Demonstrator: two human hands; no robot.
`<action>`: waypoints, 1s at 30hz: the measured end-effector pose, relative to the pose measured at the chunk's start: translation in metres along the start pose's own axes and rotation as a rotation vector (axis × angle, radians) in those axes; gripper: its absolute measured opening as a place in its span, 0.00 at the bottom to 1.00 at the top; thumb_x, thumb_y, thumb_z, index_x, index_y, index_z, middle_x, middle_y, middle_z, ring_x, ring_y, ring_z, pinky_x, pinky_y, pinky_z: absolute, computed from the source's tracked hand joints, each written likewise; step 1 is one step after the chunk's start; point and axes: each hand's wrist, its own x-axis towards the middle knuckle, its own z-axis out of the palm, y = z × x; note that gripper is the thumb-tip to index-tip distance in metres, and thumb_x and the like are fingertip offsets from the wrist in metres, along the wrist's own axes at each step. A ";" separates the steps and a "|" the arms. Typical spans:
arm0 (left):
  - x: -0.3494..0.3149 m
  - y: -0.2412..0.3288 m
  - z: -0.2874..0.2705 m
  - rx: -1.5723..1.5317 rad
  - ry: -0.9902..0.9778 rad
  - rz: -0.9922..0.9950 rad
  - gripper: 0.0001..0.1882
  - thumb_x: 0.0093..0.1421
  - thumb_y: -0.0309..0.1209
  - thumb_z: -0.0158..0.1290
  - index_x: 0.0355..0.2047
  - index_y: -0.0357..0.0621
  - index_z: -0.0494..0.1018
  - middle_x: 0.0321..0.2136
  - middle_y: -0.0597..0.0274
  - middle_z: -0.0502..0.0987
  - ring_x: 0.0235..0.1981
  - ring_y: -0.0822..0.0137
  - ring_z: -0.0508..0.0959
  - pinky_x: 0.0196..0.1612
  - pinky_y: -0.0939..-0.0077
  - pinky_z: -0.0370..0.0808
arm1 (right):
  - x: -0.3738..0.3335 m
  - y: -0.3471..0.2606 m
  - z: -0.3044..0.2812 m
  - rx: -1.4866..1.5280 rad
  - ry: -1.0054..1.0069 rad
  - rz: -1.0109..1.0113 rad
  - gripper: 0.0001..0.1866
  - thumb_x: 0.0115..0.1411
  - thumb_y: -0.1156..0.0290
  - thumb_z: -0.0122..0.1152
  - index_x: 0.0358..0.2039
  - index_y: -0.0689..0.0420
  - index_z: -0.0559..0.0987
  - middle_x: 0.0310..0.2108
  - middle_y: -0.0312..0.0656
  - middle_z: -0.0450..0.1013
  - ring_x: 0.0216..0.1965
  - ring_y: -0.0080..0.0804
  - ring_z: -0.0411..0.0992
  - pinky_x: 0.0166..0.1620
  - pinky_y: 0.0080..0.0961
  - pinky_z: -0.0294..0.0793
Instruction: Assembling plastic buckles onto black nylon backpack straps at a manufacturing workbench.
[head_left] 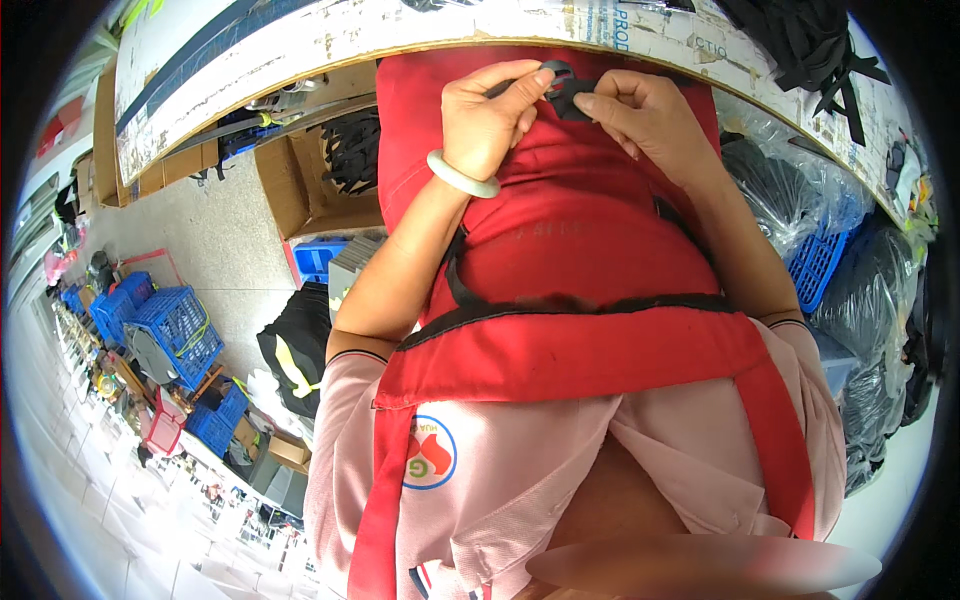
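In front of the red apron (560,240), close to the table's edge, both hands hold a small black strap piece (572,103) with a loop or buckle-like part at its left end. My left hand (488,112) pinches that looped end between thumb and fingertips; a pale bangle sits on this wrist. The flat, wider right end is gripped by my right hand (645,112), thumb on top and the other fingers curled. Fingertips cover parts of the piece, so its exact kind is unclear.
The worn white table (440,25) spans the far side, with a heap of black straps (795,50) at its right. Under it, a cardboard box (290,185) holds black pieces. Blue crates (175,335) stand at left; clear plastic bags (865,340) and a blue basket (822,268) at right.
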 end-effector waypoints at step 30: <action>-0.027 0.023 -0.040 0.074 -0.178 -0.076 0.08 0.57 0.24 0.58 0.37 0.37 0.78 0.20 0.68 0.74 0.15 0.82 0.65 0.15 0.89 0.56 | 0.038 0.026 0.021 0.449 -0.259 0.071 0.12 0.62 0.60 0.57 0.27 0.54 0.74 0.18 0.26 0.63 0.18 0.13 0.60 0.22 0.12 0.59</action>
